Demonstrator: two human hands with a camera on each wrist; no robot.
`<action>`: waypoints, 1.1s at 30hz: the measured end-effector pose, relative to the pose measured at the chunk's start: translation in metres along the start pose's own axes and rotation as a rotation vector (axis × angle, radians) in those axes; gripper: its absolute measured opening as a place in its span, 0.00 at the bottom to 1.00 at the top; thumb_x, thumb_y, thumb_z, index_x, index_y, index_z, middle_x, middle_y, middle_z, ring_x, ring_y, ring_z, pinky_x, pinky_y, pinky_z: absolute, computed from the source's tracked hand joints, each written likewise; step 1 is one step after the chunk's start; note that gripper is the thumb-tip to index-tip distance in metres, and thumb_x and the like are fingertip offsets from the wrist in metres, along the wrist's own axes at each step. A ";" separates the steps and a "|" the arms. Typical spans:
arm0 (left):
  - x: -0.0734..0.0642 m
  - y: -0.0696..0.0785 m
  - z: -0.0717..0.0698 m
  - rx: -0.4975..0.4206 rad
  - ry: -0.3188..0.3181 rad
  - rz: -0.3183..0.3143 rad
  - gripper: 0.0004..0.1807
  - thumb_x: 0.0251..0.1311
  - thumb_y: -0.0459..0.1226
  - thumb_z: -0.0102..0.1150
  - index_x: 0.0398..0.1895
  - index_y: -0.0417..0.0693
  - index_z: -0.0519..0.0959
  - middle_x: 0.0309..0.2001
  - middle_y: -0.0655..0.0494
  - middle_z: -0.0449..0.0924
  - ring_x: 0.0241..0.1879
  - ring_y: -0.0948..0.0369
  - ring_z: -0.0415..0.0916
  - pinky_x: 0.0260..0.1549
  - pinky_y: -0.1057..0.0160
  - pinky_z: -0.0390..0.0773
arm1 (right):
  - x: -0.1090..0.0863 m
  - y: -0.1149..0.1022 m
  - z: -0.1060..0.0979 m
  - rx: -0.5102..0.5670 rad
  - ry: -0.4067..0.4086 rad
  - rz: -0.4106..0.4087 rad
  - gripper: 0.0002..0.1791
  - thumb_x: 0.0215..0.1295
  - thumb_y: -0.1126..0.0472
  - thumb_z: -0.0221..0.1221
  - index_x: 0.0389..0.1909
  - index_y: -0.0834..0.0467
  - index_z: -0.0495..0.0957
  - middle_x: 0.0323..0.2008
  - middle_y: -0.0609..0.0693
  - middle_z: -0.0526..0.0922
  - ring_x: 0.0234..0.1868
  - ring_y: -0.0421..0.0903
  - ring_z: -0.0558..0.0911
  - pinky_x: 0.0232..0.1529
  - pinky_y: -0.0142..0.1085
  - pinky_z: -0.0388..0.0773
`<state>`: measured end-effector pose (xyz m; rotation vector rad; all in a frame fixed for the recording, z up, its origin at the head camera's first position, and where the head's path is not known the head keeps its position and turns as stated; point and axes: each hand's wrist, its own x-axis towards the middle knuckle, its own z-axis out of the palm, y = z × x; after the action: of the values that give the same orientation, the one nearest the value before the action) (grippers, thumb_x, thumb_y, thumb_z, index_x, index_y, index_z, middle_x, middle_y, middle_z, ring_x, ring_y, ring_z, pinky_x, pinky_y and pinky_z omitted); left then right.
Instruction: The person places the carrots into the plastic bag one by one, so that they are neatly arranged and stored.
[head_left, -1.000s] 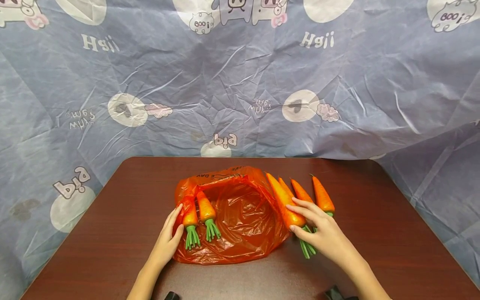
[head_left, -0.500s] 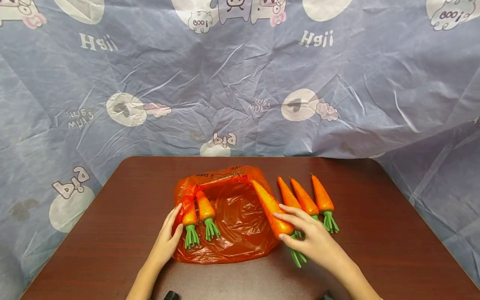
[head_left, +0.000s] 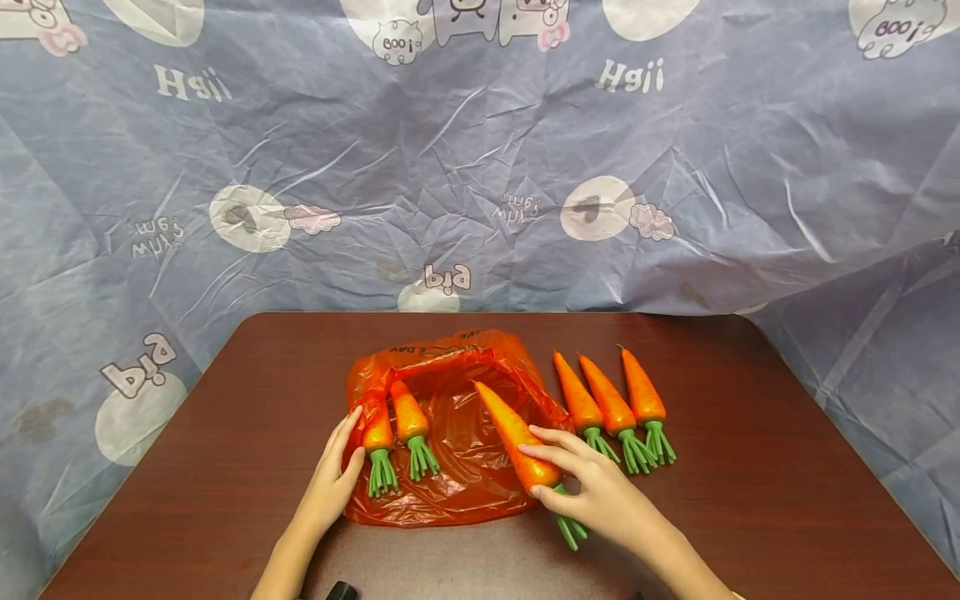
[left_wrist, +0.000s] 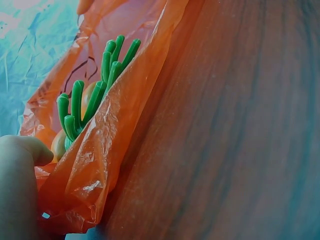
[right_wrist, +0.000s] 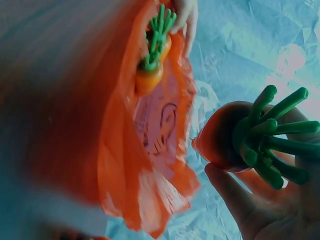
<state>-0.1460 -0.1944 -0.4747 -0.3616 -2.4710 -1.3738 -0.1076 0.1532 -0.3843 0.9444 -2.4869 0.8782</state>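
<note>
My right hand [head_left: 592, 492] grips a carrot [head_left: 512, 433] near its green-stemmed end, thumb on the near side and fingers on the far side. The carrot's tip points away to the left, over the mouth of an orange plastic bag [head_left: 457, 502]. In the right wrist view, the carrot's green stems [right_wrist: 267, 130] face the camera. At the bag's left edge, my left hand [head_left: 333, 471] holds the rim between thumb and fingers. Inside the bag, beside that hand, lie two carrots, a left one [head_left: 377, 433] and a right one [head_left: 410, 414], stems toward me.
Right of the bag, three carrots lie side by side on the brown table [head_left: 750, 500]: one nearest the bag [head_left: 576, 396], a middle one [head_left: 609, 400] and an outer one [head_left: 641, 390]. A printed blue-grey cloth [head_left: 480, 167] hangs behind the table.
My right hand has carried its carrot leftward and slightly nearer me, from beside the bag's right edge to over its mouth. My left hand stays at the rim.
</note>
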 end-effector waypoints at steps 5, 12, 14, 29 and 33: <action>0.000 -0.001 0.000 -0.001 -0.002 0.000 0.31 0.61 0.32 0.51 0.68 0.49 0.57 0.66 0.41 0.55 0.64 0.43 0.52 0.55 0.33 0.55 | -0.001 -0.002 0.013 -0.002 -0.031 0.011 0.23 0.49 0.58 0.66 0.50 0.49 0.77 0.54 0.50 0.76 0.47 0.46 0.78 0.40 0.30 0.76; 0.001 0.002 -0.001 0.012 0.006 -0.006 0.30 0.62 0.32 0.49 0.68 0.50 0.56 0.66 0.41 0.56 0.65 0.45 0.52 0.57 0.34 0.54 | -0.001 -0.007 0.023 0.021 -0.120 0.063 0.22 0.55 0.54 0.62 0.53 0.47 0.75 0.55 0.49 0.74 0.48 0.47 0.78 0.43 0.38 0.78; 0.000 0.007 -0.001 0.018 0.007 -0.011 0.30 0.62 0.30 0.49 0.68 0.47 0.56 0.66 0.40 0.56 0.64 0.45 0.52 0.57 0.35 0.54 | 0.000 -0.008 0.025 0.028 -0.136 0.071 0.22 0.56 0.54 0.61 0.53 0.47 0.75 0.56 0.50 0.74 0.48 0.47 0.79 0.43 0.38 0.78; -0.002 0.027 -0.003 0.022 0.024 -0.027 0.29 0.62 0.29 0.47 0.67 0.44 0.57 0.65 0.39 0.56 0.63 0.48 0.53 0.55 0.86 0.42 | 0.022 -0.011 0.040 0.075 -0.179 0.105 0.23 0.57 0.54 0.60 0.55 0.48 0.74 0.58 0.52 0.72 0.52 0.49 0.77 0.46 0.41 0.77; -0.002 0.035 -0.005 0.020 0.016 -0.028 0.28 0.62 0.29 0.48 0.66 0.40 0.57 0.64 0.37 0.57 0.61 0.48 0.53 0.55 0.87 0.43 | 0.031 -0.009 0.044 0.071 -0.193 0.111 0.22 0.58 0.54 0.60 0.55 0.49 0.74 0.59 0.53 0.71 0.54 0.51 0.76 0.46 0.43 0.77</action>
<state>-0.1309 -0.1811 -0.4457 -0.3114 -2.4838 -1.3558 -0.1280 0.1043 -0.3985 0.9634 -2.7101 0.9567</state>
